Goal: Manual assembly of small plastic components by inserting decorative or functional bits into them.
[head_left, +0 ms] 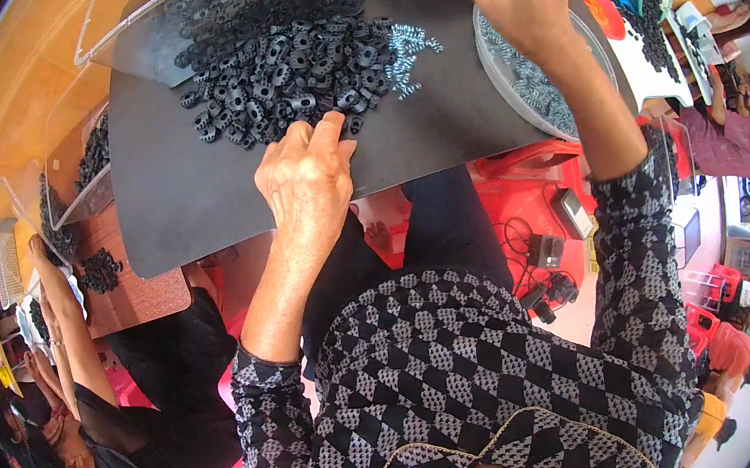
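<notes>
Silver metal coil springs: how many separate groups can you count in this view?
2: a loose spring cluster right of the heaped black plastic parts, and another batch inside the round clear plastic tub, partly covered by the person's right forearm. Others may be hidden.

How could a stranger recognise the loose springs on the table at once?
Find the dark tabletop and the large heap of black parts on it. At its right edge lie the springs: silvery beside black, and loose, unlike the contents of the round clear tub.
</notes>
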{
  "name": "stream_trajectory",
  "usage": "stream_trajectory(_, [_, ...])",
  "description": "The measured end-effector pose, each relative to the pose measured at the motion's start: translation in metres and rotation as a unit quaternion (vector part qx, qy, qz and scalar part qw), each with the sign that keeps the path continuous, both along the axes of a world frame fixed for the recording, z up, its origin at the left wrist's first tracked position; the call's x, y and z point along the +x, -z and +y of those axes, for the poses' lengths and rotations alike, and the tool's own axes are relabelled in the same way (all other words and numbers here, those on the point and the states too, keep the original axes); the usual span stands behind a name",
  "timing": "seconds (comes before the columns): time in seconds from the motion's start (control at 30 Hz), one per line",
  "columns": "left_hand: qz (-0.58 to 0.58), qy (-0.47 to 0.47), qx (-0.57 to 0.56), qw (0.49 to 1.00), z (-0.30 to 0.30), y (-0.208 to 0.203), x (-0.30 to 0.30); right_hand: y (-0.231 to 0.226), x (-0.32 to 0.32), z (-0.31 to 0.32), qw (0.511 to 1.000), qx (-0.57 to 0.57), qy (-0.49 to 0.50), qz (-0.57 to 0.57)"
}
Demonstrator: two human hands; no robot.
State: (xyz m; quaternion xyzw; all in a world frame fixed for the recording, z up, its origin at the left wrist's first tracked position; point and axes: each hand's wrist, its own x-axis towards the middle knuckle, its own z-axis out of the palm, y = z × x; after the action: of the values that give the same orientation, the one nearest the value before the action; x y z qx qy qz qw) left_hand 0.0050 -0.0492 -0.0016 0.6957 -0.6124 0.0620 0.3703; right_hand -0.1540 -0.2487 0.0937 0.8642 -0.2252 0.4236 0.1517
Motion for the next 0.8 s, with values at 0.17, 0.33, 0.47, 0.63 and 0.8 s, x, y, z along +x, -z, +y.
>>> stream_trajectory(0.17, [0.015, 0.002, 0.012, 1.000, 0.004, 0.002, 0.004, 0.025, -0.002, 0.038, 0.992, 0.032, -0.125, -0.003])
stream_trajectory(0.33, [0.066, -0.007, 0.022, 0.998, 0.002, -0.004, -0.001, 0.049, -0.014, 0.065, 0.982, 0.141, -0.125, -0.014])
stream_trajectory(0.47, [0.011, 0.009, 0.001, 1.000, 0.000, -0.001, 0.001, 0.062, -0.020, 0.075, 0.978, 0.176, -0.110, -0.007])
stream_trajectory(0.63, [-0.051, 0.000, 0.024, 0.998, 0.002, -0.005, 0.000, 0.073, -0.024, 0.077, 0.974, 0.208, -0.080, 0.031])
stream_trajectory(0.8, [-0.153, 0.008, -0.038, 0.988, 0.001, 0.001, 0.002, 0.081, -0.016, 0.076, 0.977, 0.195, -0.048, 0.075])
